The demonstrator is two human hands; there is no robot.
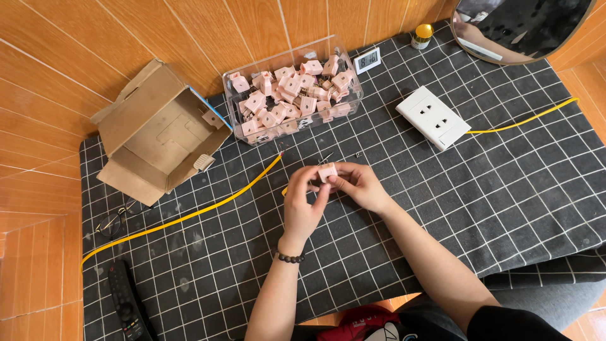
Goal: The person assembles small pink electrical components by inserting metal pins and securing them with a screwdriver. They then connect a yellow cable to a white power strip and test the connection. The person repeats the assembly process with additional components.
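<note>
Both hands meet over the middle of the black checked table cover (pixel 492 189). My left hand (pixel 302 205) and my right hand (pixel 358 184) pinch one small pink plastic plug part (pixel 327 172) between their fingertips. Just behind the hands lies a yellow cable (pixel 189 216) with a bare tip, and a small screwdriver (pixel 326 157) and a tiny screw (pixel 357 154) lie next to it. A clear plastic box (pixel 292 95) full of several more pink plug parts stands farther back.
An open cardboard box (pixel 158 136) lies at the back left. A white wall socket (pixel 433 117) on a yellow cable sits at the right. A small digital clock (pixel 367 60), a yellow-capped jar (pixel 421 35), a round mirror (pixel 524 28), glasses (pixel 115 221) and a remote control (pixel 129 309) are around.
</note>
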